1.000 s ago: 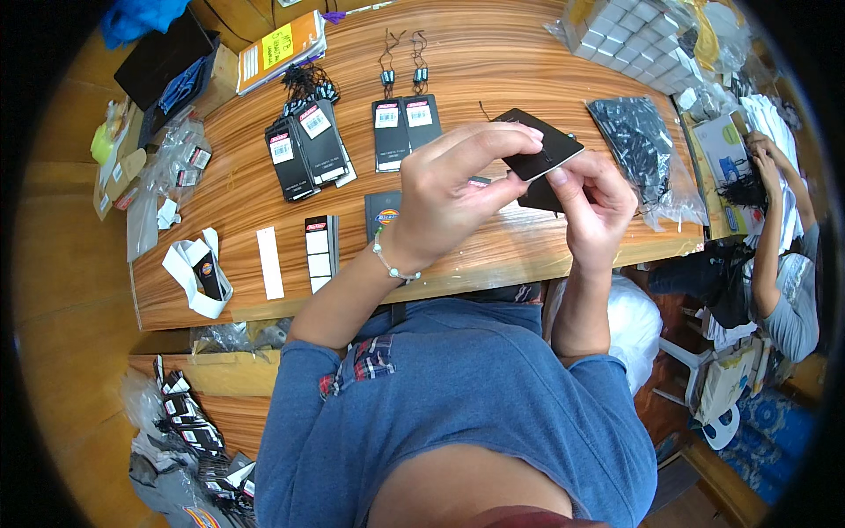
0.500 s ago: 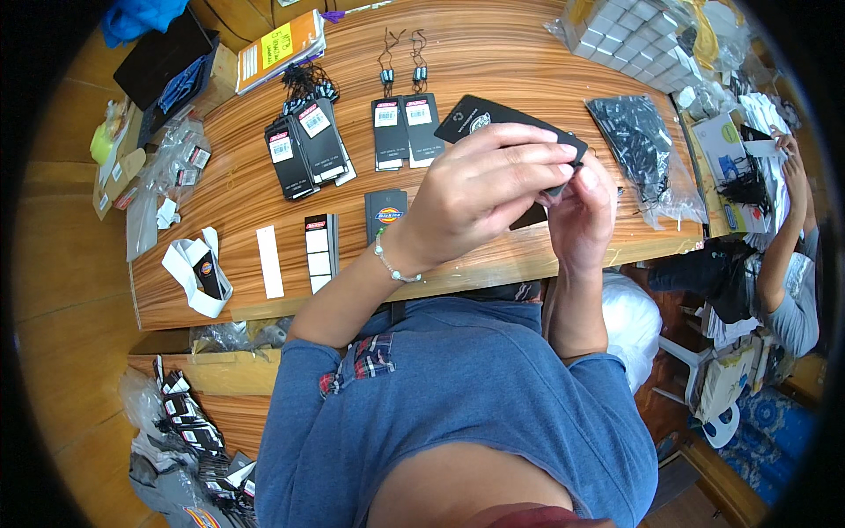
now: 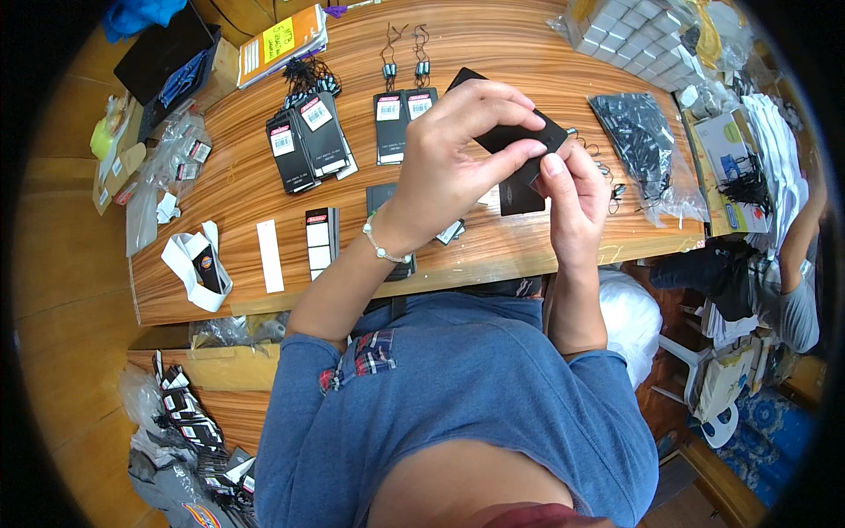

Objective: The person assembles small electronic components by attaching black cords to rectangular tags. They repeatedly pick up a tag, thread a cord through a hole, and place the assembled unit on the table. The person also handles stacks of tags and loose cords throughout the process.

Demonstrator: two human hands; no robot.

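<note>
A black hang tag (image 3: 551,134) is held above the table, between the thumb and fingers of my left hand (image 3: 444,145). My right hand (image 3: 576,198) pinches at the tag's right corner with thumb and forefinger; any string there is too small to make out. Below the hands shows another black tag (image 3: 522,197), partly covered. Several dark strings with small toggles (image 3: 616,189) lie just right of my right hand. Beneath my left wrist, a stack of dark tags (image 3: 380,195) is partly hidden. Two strung tags with white stickers (image 3: 388,132) lie beyond it.
Strung black tags (image 3: 326,145) lie in a pile at left. Sticker-bearing strips (image 3: 319,246), a white strip (image 3: 270,255) and a white looped band (image 3: 189,273) lie nearer. A plastic bag of black strings (image 3: 635,145) and white boxes (image 3: 620,40) are at right, near another person's arm (image 3: 803,233).
The held tag has turned, with its plain black face now showing instead of the printed one. My left hand has shifted slightly left and up. More of the tag and strings below shows.
</note>
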